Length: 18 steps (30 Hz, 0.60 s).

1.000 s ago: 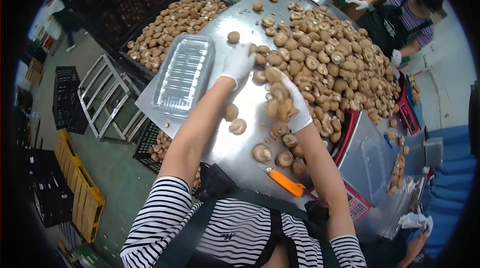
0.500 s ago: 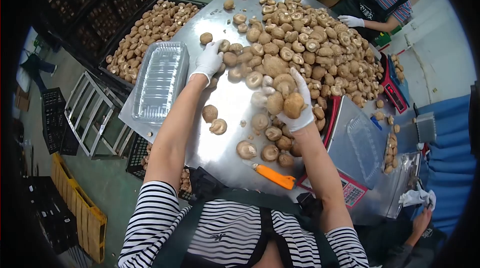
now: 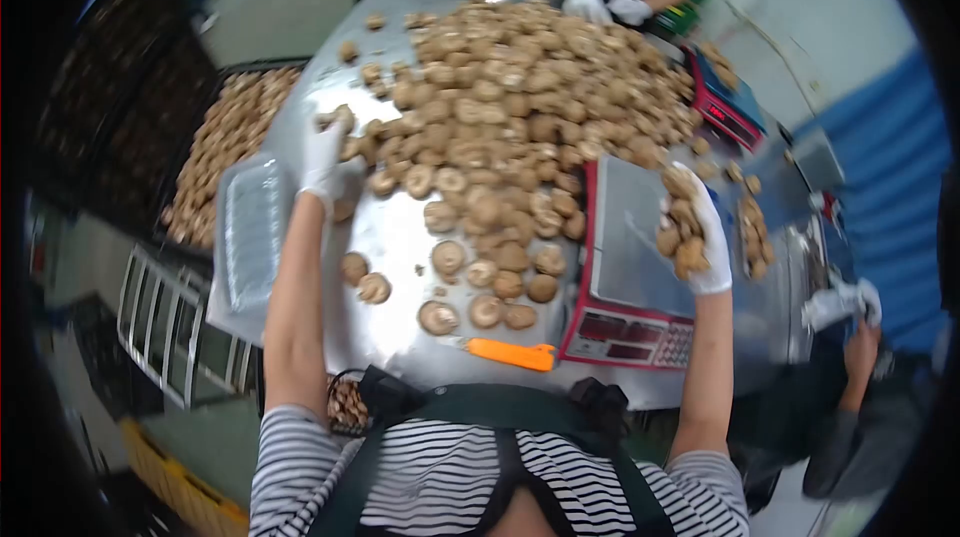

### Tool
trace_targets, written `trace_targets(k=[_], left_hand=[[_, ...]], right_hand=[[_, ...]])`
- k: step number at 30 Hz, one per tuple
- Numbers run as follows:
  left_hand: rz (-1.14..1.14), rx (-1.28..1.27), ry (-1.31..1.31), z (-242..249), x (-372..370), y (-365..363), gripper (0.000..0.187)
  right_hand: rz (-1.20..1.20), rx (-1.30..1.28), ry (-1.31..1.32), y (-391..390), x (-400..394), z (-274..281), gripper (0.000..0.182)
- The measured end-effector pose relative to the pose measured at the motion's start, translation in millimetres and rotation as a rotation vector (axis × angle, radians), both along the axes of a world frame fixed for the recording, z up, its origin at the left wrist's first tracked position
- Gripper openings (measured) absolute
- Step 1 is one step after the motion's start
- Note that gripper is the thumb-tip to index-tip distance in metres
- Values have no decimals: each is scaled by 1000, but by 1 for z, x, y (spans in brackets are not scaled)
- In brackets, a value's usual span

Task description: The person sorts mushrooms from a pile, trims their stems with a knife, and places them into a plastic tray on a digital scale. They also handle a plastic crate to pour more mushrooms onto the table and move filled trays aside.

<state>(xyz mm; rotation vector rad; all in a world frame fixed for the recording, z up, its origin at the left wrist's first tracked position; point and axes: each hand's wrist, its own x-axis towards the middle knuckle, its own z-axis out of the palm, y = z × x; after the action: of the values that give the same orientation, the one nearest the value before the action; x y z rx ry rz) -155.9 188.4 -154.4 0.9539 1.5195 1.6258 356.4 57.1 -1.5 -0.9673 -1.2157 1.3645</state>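
Both of my hands wear white gloves. My left hand (image 3: 325,159) lies at the left edge of a big heap of shiitake mushrooms (image 3: 500,87), fingers stretched and thumb apart, with a few mushrooms by its fingertips; motion blurs it. Several shiitake mushrooms (image 3: 683,227) rest in my right hand (image 3: 712,242), which is curled around them over the right side of a red scale (image 3: 630,332) with a grey platform. Between my arms, loose mushrooms (image 3: 487,311) lie on the metal table (image 3: 385,237), caps and undersides showing. An orange-handled knife (image 3: 510,354) lies in front of them.
Clear plastic trays (image 3: 250,232) stand at the table's left edge. A mushroom-filled crate (image 3: 235,137) is beyond them. Across the heap a co-worker's gloved hands (image 3: 605,7) are near another red scale (image 3: 725,102). At right, another person's hand (image 3: 860,347) is beside a white cloth or glove.
My right hand has carried mushrooms from the heap rightward to over the scale. My left hand stays at the heap's left edge. The whole view has shifted and blurred.
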Motion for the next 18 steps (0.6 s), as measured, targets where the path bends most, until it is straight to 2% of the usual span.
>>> trace_targets(k=[1,3,5,7,10,13,14,15,17,18], left_hand=[[1,11,43,10,3,2,28],[-116,68,-44,55,47,-13,35],[-296,100,33,77,94,-20,50],[-431,206,186,108,158,-37,58],[-672,192,363,125,230,-43,58],[-717,305,595,133,292,-48,56],[-705,362,655,138,310,-50,56],[-729,314,682,146,324,-54,53],[-635,553,834,142,347,-52,50],[-636,517,872,142,357,-53,50]], right_hand=[[-81,53,-144,-1,14,5,46],[-195,3,-500,5,49,-3,44],[-280,231,-795,12,63,-17,47],[-241,194,-898,13,61,-14,50],[-76,235,-1152,14,59,-12,62],[34,230,-1199,12,63,0,66],[24,259,-1129,7,66,2,63],[-8,256,-1043,4,73,3,63],[-66,253,-868,0,89,1,62],[-104,202,-819,-3,95,-1,57]])
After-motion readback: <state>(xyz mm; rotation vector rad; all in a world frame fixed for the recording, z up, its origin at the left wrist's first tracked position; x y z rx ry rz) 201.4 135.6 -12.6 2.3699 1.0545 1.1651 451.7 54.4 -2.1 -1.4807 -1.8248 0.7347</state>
